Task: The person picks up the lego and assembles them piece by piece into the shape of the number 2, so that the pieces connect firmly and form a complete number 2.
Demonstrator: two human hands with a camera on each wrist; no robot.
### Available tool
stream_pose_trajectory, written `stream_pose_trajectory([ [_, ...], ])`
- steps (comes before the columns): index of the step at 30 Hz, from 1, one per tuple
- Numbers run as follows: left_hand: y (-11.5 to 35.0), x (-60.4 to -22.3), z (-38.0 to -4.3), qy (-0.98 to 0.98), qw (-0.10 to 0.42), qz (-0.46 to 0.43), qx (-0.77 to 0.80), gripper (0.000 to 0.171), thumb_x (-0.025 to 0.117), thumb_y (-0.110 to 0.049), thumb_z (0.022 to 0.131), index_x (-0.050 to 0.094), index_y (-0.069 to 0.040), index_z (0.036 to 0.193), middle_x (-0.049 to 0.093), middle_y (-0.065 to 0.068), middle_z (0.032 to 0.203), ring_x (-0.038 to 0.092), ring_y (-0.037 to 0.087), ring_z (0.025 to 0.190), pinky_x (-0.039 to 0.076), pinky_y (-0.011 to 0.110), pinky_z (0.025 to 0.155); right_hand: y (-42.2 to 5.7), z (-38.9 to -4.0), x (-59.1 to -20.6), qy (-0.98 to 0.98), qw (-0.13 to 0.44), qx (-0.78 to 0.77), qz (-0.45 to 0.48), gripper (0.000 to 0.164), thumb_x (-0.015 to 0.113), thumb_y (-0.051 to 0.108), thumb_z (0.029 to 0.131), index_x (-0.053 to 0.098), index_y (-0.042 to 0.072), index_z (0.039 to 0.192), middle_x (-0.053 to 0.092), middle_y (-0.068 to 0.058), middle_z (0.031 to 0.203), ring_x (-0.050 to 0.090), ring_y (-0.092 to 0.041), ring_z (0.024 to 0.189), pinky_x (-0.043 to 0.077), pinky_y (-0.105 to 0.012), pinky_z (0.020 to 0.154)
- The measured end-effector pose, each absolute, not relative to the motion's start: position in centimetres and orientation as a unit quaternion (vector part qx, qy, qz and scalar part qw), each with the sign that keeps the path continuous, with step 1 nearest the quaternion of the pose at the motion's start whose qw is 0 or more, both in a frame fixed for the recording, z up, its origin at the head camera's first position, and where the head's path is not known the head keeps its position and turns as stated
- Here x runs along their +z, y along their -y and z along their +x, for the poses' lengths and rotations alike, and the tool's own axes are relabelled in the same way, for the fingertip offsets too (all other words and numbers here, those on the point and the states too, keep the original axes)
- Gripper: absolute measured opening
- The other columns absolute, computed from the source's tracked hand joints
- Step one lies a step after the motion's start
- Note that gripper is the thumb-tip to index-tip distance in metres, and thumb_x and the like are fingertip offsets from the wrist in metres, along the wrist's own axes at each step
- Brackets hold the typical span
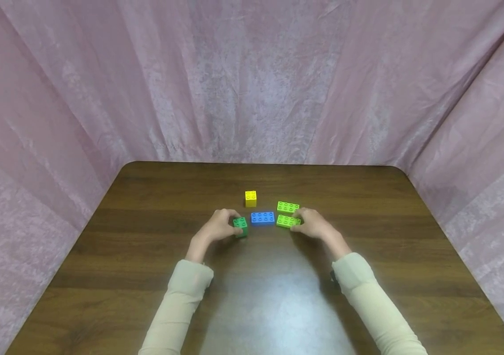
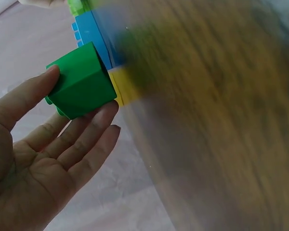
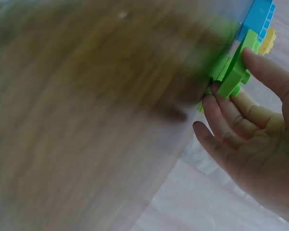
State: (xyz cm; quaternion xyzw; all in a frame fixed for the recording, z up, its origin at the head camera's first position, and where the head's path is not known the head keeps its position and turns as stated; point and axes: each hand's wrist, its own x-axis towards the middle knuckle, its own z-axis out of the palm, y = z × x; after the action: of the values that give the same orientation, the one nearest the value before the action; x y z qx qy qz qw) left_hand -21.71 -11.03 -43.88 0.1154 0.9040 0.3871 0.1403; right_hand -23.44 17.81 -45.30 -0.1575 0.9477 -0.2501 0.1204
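My left hand (image 1: 219,226) pinches a dark green building brick (image 2: 82,81) between the thumb and the fingers, its studs turned toward the palm side in the left wrist view. A blue brick (image 1: 263,218) with two rows of studs lies just right of it. My right hand (image 1: 315,224) pinches the right end of the nearer lime green brick (image 3: 240,65), a flat one with its thumb on the near side. Behind that, a second lime green brick (image 1: 288,206) lies parallel on the table, close to the right fingertips.
A yellow brick (image 1: 250,198) stands behind the blue one, slightly left. All lie on a dark wooden table (image 1: 154,197) with rounded back corners. Pink curtains (image 1: 252,88) hang round its back and sides. Light glares off the front middle of the tabletop.
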Motion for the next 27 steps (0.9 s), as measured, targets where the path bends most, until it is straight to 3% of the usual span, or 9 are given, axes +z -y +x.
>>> stream_pose_trajectory([
  [12,11.1,-43.4,-21.7,-0.906,0.13,0.118,0.384,0.037,0.073,-0.013,0.084,0.064,0.003,0.117,0.067,0.015,0.104,0.059,0.021,0.088,0.054,0.031,0.08,-18.4,-22.1,-44.3,-0.945,0.064,-0.274,-0.168,0.043,0.069,0.018,0.087,0.059,-0.007,0.121,0.063,-0.025,0.123,0.058,-0.04,0.116,0.046,-0.052,0.103],
  [18,10.7,-43.4,-21.9,-0.903,0.117,0.13,0.392,0.035,0.074,-0.013,0.083,0.065,0.003,0.113,0.068,0.014,0.1,0.059,0.021,0.086,0.054,0.031,0.079,-17.2,-21.0,-43.2,-0.934,0.038,-0.289,-0.206,0.041,0.07,0.017,0.086,0.062,-0.006,0.119,0.066,-0.022,0.115,0.062,-0.034,0.105,0.051,-0.049,0.095],
  [27,10.9,-43.2,-21.6,-0.9,0.109,0.136,0.4,0.036,0.073,-0.014,0.083,0.065,0.004,0.113,0.068,0.015,0.099,0.06,0.02,0.084,0.053,0.029,0.076,-14.8,-18.8,-43.1,-0.922,0.083,-0.276,-0.26,0.036,0.072,0.019,0.086,0.065,-0.001,0.115,0.069,-0.015,0.114,0.064,-0.028,0.105,0.053,-0.043,0.095],
])
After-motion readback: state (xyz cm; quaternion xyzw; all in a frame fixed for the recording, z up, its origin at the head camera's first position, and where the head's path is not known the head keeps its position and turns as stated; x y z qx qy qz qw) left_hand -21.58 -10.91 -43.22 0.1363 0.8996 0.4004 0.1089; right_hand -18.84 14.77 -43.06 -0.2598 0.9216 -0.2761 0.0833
